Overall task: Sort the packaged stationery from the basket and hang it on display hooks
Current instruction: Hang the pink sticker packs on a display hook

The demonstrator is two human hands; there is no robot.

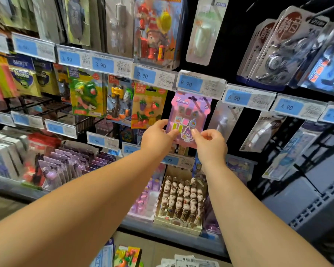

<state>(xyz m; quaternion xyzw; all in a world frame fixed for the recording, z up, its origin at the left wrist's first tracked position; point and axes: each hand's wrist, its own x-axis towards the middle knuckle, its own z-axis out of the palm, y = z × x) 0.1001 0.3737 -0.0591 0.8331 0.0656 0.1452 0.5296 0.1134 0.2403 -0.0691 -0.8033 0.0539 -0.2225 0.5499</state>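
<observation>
Shop racks (46, 109) crowded with hanging stationery fill the background. Both arms stretch forward and up, left hand (156, 137) and right hand (210, 144) each pinching a lower corner of the pink pack (188, 114), held upright just below the 9.90 tag (190, 83).

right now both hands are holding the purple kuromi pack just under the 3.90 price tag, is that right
Not quite. The left hand and right hand do hold the purple Kuromi pack, but the price tag just above it reads 9.90, not 3.90, as the head view shows.
</observation>
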